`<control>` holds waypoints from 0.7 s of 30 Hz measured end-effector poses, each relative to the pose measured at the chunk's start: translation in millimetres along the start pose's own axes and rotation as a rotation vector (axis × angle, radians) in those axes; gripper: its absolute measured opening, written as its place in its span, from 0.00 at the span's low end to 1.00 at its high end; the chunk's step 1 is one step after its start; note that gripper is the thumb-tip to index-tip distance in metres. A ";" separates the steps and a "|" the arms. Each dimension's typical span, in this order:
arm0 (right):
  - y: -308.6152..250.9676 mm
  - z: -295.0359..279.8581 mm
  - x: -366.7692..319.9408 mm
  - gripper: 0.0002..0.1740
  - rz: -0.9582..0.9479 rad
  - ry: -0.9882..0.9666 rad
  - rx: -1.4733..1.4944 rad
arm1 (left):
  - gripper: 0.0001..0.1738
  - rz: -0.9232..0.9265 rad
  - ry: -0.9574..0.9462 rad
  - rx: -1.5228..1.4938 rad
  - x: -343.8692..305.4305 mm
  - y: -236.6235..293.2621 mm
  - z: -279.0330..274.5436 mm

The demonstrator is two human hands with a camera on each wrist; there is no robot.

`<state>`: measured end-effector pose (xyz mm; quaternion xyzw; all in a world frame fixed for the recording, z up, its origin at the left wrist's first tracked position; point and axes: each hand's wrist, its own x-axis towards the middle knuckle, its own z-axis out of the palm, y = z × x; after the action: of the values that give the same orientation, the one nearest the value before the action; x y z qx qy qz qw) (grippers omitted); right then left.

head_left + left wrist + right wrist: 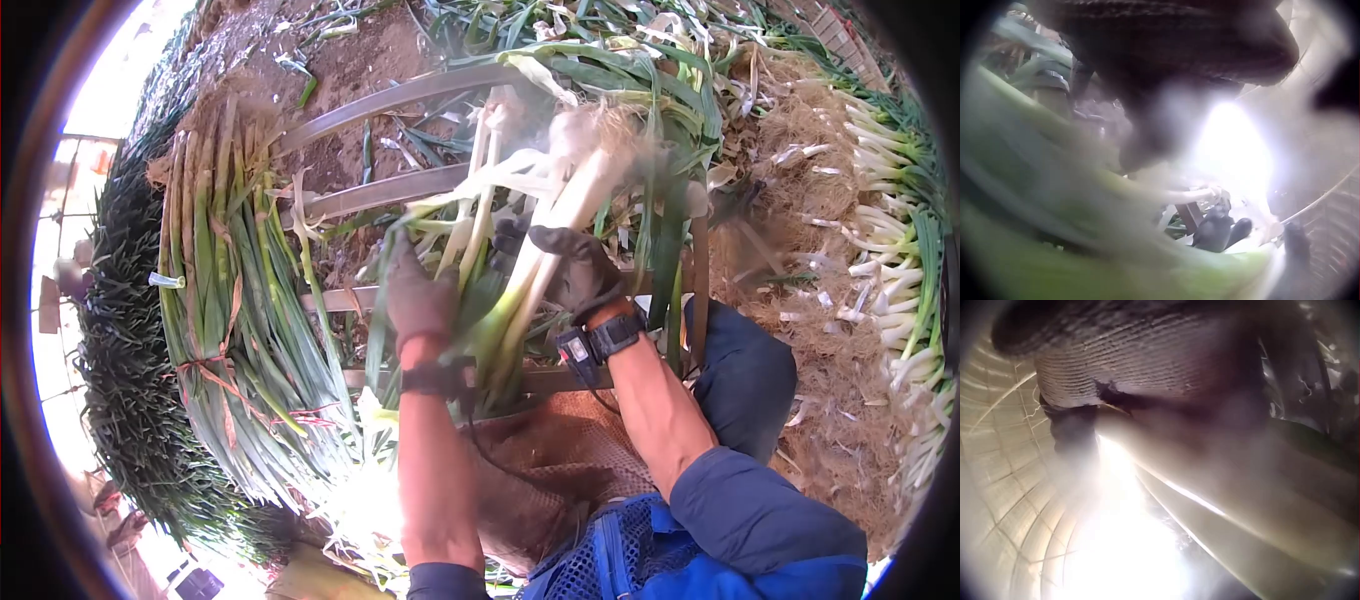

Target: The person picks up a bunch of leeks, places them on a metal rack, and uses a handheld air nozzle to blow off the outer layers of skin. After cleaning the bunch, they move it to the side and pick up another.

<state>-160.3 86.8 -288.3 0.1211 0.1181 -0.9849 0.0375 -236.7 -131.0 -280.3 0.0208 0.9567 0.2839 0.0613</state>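
My gloved right hand (pixel 585 270) grips a few long green onions (pixel 575 195) by their white stalks, roots pointing away from me. The right wrist view shows its ribbed glove (pixel 1147 369) wrapped over the pale stalks (pixel 1210 506). To the left of them, my gloved left hand (pixel 422 295) pinches a peeled outer leaf (pixel 440 203) near its fingertips; the leaf runs across to the white stalks. In the left wrist view, blurred green leaves (pixel 1054 181) pass close below the dark glove (pixel 1172 56). Thinner onion stalks (pixel 478 205) stand just beyond the left hand.
A slatted frame (pixel 390 190) lies beneath the work. At left rests a tied bundle of green onions (pixel 235 260), with a dark green stack (pixel 140 380) behind it. Stripped leaves (pixel 650 70) heap at the far side; cleaned onions (pixel 890 250) line the right.
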 end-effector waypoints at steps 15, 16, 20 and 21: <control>12.0 9.7 51.5 0.24 0.126 0.308 -0.261 | 0.17 -0.236 -0.216 0.237 0.8 20.9 -25.1; 11.0 12.6 53.4 0.24 0.120 0.293 -0.261 | 0.17 -0.196 -0.185 0.177 1.2 3.9 -14.6; 8.1 11.8 54.4 0.25 0.225 0.117 -0.240 | 0.17 -0.202 -0.300 -0.309 0.2 -9.7 -8.6; 10.0 11.8 47.5 0.25 0.189 0.142 -0.271 | 0.15 -0.176 -0.274 -0.272 -2.0 -8.9 -13.2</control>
<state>-208.0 72.1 -291.2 0.1949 0.2400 -0.9410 0.1375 -236.4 -145.7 -274.0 -0.0327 0.8904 0.3984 0.2177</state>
